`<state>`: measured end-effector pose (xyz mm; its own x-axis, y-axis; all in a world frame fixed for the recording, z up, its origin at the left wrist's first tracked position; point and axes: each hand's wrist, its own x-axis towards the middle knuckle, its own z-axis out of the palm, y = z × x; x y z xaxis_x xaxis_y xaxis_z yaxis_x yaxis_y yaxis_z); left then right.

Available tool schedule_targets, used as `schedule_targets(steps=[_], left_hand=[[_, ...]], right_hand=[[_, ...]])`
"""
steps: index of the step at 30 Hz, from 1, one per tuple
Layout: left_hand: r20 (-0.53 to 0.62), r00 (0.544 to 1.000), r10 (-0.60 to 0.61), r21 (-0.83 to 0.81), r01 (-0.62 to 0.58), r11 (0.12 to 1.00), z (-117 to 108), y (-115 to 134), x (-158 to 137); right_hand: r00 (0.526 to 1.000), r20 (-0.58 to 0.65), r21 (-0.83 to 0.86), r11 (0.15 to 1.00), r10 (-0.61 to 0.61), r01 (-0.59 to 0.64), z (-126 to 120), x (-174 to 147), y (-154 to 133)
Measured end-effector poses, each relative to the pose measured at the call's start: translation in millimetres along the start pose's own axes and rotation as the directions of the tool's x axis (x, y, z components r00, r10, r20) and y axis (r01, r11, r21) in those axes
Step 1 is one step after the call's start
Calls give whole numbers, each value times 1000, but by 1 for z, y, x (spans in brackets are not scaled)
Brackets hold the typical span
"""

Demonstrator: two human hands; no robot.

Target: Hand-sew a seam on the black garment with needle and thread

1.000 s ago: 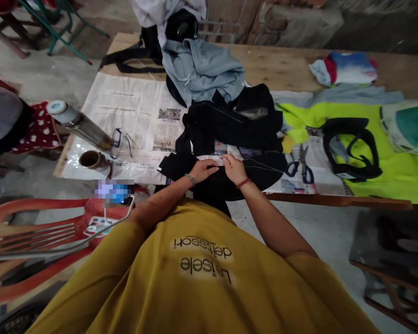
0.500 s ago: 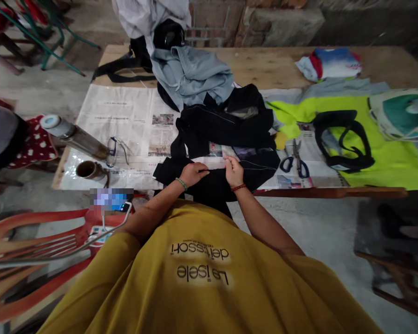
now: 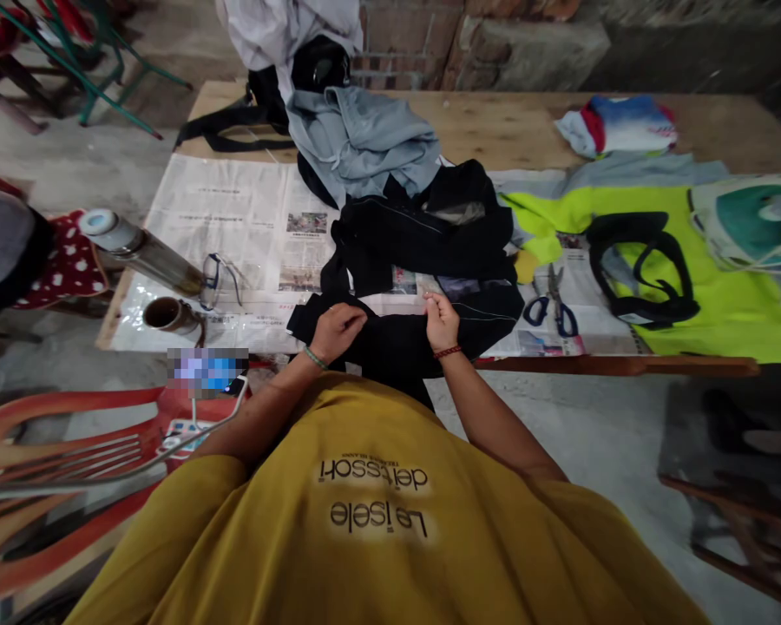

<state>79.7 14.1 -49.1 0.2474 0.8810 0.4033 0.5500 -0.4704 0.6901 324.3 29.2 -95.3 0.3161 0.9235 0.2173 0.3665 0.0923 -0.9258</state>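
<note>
A black garment (image 3: 397, 343) with a thin pale line along it lies bunched at the table's front edge. Over its left part is my left hand (image 3: 338, 332), thumb and fingers pressed together in a pinch; anything between them is too small to make out. My right hand (image 3: 442, 323) is closed at the garment's upper edge, seemingly gripping the cloth, with thumb and forefinger pinched at the top. More black cloth (image 3: 423, 234) is heaped just behind both hands. Scissors (image 3: 553, 304) with dark blue handles lie to the right of my right hand.
Left on the newspaper (image 3: 234, 200) are a bottle (image 3: 143, 252), a brown mug (image 3: 169, 315) and glasses (image 3: 221, 279). Grey cloth (image 3: 361, 139) is piled behind. At right are a black strap (image 3: 680, 278), a yellow-green garment (image 3: 735, 321) and an iron (image 3: 764, 213). A red chair (image 3: 71, 404) stands left.
My left hand has moved left and slightly down, away from my right hand, still pinched. My right hand has stayed nearly in place on the black garment.
</note>
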Motion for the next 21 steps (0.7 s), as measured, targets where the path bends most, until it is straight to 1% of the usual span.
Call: schedule_targets(steps=[2, 6, 10, 15, 16, 18, 21], left_hand=[[78, 996, 35, 48, -39, 998, 1, 3, -8], [123, 992, 18, 139, -35, 990, 11, 3, -11], [194, 981, 1, 99, -21, 995, 17, 6, -3], [283, 958, 38, -5, -38, 999, 6, 25, 17], [298, 954, 39, -9, -38, 999, 2, 28, 21], [294, 955, 27, 3, -29, 1000, -3, 32, 27], [293, 956, 6, 38, -18, 999, -3, 30, 26]], right_hand=[[1000, -12, 24, 1000, 6, -5, -1, 0, 1], [1000, -27, 76, 997, 8, -6, -1, 0, 1], [998, -55, 115, 993, 20, -14, -1, 0, -1], [997, -55, 169, 985, 51, -42, -2, 0, 0], [997, -54, 175, 984, 54, -44, -2, 1, 0], [997, -57, 186, 982, 58, -47, -2, 1, 0], [996, -63, 205, 977, 65, -51, -2, 1, 0]])
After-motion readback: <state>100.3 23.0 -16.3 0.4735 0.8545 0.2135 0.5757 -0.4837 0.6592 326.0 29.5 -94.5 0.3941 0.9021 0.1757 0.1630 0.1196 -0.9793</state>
